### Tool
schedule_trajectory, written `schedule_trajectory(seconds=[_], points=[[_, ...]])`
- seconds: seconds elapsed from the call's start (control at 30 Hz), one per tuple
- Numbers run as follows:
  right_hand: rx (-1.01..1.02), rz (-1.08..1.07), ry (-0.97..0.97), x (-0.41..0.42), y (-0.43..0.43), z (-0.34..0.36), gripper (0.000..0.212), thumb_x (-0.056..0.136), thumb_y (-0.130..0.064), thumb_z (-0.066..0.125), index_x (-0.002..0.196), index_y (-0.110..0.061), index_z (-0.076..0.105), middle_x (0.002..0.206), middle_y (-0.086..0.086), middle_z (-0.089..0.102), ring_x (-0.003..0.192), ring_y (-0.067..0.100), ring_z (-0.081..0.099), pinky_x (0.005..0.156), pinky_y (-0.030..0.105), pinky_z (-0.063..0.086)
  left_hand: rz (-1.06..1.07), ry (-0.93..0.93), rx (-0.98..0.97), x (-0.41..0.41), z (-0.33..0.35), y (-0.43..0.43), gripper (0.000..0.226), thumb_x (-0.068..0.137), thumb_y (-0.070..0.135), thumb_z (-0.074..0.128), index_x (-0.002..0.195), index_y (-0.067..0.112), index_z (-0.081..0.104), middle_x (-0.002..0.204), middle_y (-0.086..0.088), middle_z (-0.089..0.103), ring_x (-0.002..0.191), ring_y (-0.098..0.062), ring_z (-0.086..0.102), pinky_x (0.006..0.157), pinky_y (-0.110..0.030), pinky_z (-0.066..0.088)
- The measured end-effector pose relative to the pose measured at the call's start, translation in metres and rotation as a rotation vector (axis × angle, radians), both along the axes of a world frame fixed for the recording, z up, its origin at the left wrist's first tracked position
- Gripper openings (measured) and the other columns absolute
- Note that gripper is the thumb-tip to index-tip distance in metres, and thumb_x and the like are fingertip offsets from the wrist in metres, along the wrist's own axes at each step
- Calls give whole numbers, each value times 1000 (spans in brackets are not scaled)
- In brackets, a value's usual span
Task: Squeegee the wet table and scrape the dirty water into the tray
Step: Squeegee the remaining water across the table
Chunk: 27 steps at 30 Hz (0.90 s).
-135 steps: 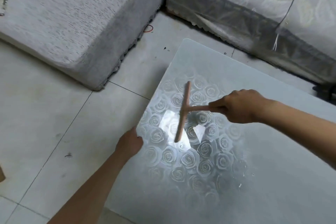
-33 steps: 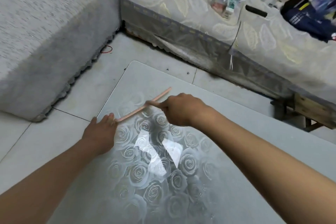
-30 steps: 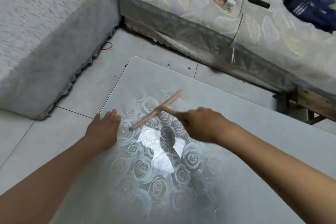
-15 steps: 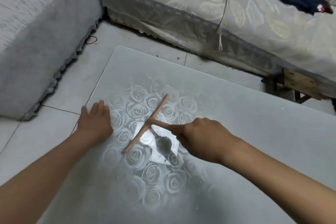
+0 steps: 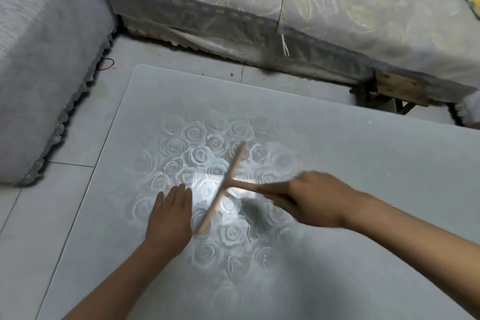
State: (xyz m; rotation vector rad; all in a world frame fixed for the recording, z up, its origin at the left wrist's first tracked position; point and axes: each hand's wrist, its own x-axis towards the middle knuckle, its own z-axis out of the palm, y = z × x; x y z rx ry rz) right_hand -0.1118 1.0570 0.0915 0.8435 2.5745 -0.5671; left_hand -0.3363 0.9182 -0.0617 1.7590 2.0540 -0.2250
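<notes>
Rose-patterned counter (image 5: 363,163), wet sheen mid-surface. I see right grip (image 5: 319,200) curled round squeegee (image 5: 222,187) handle; blade pulled nearer since last look, just beside left grip (image 5: 171,213), flat, fingers straight, moved in from edge. Stroke continuing; tray unseen.

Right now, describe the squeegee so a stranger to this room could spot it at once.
Find the frosted table with roses patterned in its middle. Over those roses is a thin T-shaped squeegee, handle gripped by the right hand, left hand flat beside its blade. It is the only tool there, pinkish-tan against pale grey.
</notes>
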Motion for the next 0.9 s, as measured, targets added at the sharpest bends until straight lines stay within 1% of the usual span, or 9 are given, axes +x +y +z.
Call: schedule_trajectory(seconds=[0.1, 0.23, 0.4, 0.47, 0.53, 0.6, 0.77, 0.83, 0.9], points=[[39, 70, 22, -30, -7, -24, 52, 102, -40, 26, 133, -72, 0, 64, -2, 41, 59, 21, 40, 58, 32, 39, 14, -14, 97, 13, 2, -5, 59, 58, -3, 75, 115, -8, 61, 116, -26, 62, 107, -41, 62, 90, -57, 48], [-18, -37, -19, 39, -23, -43, 55, 100, -41, 24, 131, -72, -10, 77, 1, 57, 70, 27, 51, 63, 34, 43, 76, 26, -20, 35, 3, -11, 62, 88, 15, 50, 146, 4, 31, 152, -16, 30, 142, -29, 27, 115, -46, 18], [-41, -136, -293, 162, -20, -15, 62, 99, -42, 25, 121, -76, -23, 93, -4, 65, 88, 23, 61, 69, 33, 45, 7, 4, 44, 82, 10, -7, 48, 64, -6, 54, 111, -8, 64, 119, -27, 61, 106, -41, 63, 87, -54, 51], [-33, -128, -352, 182, -14, 0, 57, 99, -42, 24, 130, -71, -14, 99, -5, 65, 92, 22, 61, 73, 33, 47, 26, 22, 9, 100, 11, -1, 53, 79, 1, 42, 131, -2, 50, 141, -22, 45, 128, -35, 47, 104, -49, 39], [-7, -84, -295, 189, -10, 7, 67, 99, -39, 28, 121, -75, -25, 94, 1, 65, 89, 26, 62, 68, 34, 42, 45, 55, -72, 121, 7, 5, 54, 90, 12, 33, 144, 7, 31, 155, -12, 23, 142, -26, 26, 112, -40, 25], [4, -8, -172, 171, -11, 3, 79, 97, -33, 35, 119, -74, -28, 90, 6, 64, 85, 31, 62, 63, 33, 35, 47, 107, -117, 132, 4, 8, 54, 91, 17, 32, 144, 11, 27, 157, -9, 16, 143, -24, 22, 111, -37, 25], [29, 38, 5, 127, -27, -30, 70, 96, -18, 38, 144, -54, 1, 70, 5, 49, 62, 28, 49, 51, 28, 23, 57, 170, -170, 156, 3, 14, 59, 92, 23, 29, 148, 11, 15, 160, -9, -1, 148, -25, 4, 115, -40, 20], [11, 12, 38, 141, -27, -41, 78, 97, -20, 38, 136, -63, -15, 69, 5, 48, 62, 28, 49, 51, 28, 22, 68, 174, -183, 161, 1, 17, 60, 93, 20, 29, 149, 10, 12, 160, -9, -2, 148, -26, 2, 116, -41, 19], [-19, -16, 17, 174, -24, -43, 91, 97, -21, 38, 109, -74, -36, 78, 8, 57, 72, 31, 58, 56, 29, 28, 46, 190, -201, 166, 0, 22, 62, 93, 12, 32, 151, 10, 10, 160, -9, -3, 148, -26, 1, 117, -42, 17]])
